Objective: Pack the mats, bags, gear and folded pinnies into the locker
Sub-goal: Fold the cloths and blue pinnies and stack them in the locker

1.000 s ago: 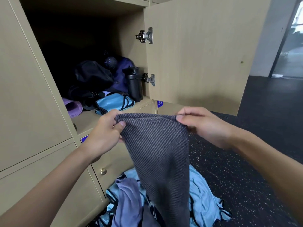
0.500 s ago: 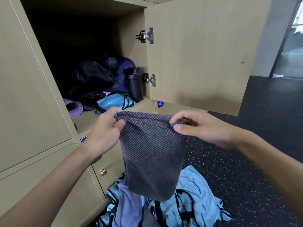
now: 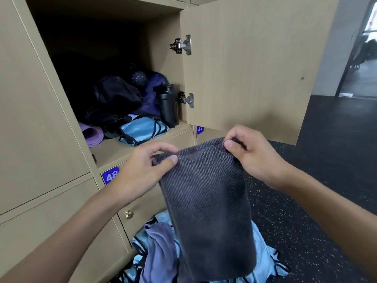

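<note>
Now both hands pinch dark towel [image 3: 206,193] top edge, left grip [image 3: 142,170], right grip [image 3: 251,154], before open locker [image 3: 114,148].

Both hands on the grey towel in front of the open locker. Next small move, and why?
Probably fold the towel once more: left hand and right hand pinch its top corners and it hangs long, while the locker shelf shows only a narrow bare strip in front of the folded pinny.

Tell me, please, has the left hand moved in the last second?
Yes: the left hand, pinching the towel, has shifted right, away from the 48 plate, baring more of it.
</note>
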The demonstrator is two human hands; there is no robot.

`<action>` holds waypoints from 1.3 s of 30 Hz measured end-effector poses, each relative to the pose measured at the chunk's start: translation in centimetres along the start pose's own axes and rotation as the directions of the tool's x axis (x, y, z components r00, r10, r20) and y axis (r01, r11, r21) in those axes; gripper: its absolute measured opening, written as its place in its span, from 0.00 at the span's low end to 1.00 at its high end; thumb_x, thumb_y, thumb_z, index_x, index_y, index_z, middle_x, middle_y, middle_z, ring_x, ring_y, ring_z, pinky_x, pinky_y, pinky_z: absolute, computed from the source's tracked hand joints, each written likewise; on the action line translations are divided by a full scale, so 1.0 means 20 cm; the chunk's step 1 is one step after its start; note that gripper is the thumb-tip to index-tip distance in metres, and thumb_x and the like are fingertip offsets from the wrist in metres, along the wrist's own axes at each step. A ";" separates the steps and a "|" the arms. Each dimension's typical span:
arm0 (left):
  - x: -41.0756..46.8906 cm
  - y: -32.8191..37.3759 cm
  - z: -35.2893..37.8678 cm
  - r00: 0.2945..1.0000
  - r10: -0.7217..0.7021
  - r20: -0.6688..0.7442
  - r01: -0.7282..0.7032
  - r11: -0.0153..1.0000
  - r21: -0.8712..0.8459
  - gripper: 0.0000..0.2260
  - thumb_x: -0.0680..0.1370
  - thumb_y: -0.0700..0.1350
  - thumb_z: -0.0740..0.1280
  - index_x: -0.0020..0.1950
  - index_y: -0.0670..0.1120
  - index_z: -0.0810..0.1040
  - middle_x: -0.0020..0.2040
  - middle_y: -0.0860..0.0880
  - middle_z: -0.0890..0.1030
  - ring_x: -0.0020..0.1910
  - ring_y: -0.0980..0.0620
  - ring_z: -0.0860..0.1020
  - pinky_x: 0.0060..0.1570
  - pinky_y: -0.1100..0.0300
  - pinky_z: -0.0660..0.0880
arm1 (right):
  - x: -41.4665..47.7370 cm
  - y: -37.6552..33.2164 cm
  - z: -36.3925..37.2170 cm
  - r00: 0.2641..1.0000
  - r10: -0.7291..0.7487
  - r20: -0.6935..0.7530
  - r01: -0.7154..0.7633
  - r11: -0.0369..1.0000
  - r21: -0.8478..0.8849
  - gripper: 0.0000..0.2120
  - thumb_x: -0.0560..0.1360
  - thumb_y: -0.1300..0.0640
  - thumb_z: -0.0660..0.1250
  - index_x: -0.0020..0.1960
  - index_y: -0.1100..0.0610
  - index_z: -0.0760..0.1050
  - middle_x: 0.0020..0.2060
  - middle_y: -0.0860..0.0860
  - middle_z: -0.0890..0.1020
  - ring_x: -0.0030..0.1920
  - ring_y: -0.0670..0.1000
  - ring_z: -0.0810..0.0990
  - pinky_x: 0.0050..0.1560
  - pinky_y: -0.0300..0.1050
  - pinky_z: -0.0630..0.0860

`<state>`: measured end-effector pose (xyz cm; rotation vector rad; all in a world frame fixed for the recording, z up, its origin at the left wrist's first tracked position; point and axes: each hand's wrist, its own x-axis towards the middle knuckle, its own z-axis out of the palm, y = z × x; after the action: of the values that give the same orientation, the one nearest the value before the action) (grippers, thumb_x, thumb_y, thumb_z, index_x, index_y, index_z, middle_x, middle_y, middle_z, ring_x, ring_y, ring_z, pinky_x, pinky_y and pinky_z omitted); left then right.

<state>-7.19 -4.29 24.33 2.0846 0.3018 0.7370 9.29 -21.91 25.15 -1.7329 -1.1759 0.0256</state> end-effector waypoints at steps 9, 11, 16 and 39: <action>0.01 -0.01 0.03 0.980 0.135 0.147 -0.179 0.918 0.353 0.12 0.81 0.40 0.65 0.51 0.59 0.75 0.43 0.55 0.81 0.43 0.58 0.77 0.48 0.62 0.73 | 0.00 0.03 -0.06 0.999 0.020 -0.044 -0.029 0.977 -0.211 0.13 0.81 0.64 0.61 0.40 0.52 0.70 0.34 0.45 0.74 0.32 0.36 0.69 0.32 0.30 0.66; 0.03 -0.01 0.03 0.978 0.168 0.123 -0.205 0.887 0.413 0.11 0.82 0.40 0.64 0.54 0.59 0.74 0.43 0.55 0.80 0.45 0.57 0.76 0.50 0.58 0.73 | -0.01 0.03 -0.05 0.998 0.022 -0.058 -0.035 0.972 -0.234 0.13 0.81 0.63 0.60 0.40 0.51 0.69 0.35 0.46 0.73 0.32 0.36 0.70 0.32 0.31 0.66; 0.05 0.09 -0.02 0.974 0.225 0.018 -0.224 0.949 0.224 0.11 0.80 0.33 0.64 0.54 0.50 0.77 0.48 0.58 0.82 0.48 0.63 0.79 0.49 0.69 0.73 | -0.03 -0.03 0.00 0.977 0.171 0.129 -0.197 0.952 0.235 0.13 0.77 0.54 0.68 0.59 0.50 0.67 0.41 0.41 0.81 0.37 0.32 0.78 0.38 0.26 0.71; 0.04 0.05 0.08 0.873 -0.464 -0.147 0.202 0.620 -0.758 0.42 0.74 0.31 0.71 0.77 0.63 0.57 0.60 0.41 0.80 0.49 0.49 0.85 0.43 0.53 0.83 | -0.01 0.02 0.04 0.893 0.368 0.259 -0.450 0.726 0.520 0.48 0.69 0.66 0.74 0.75 0.32 0.53 0.51 0.57 0.83 0.50 0.53 0.85 0.48 0.51 0.80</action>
<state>-5.66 -5.63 24.80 1.0847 0.4848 0.8016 9.10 -21.58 24.35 -1.4180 -0.7374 0.7162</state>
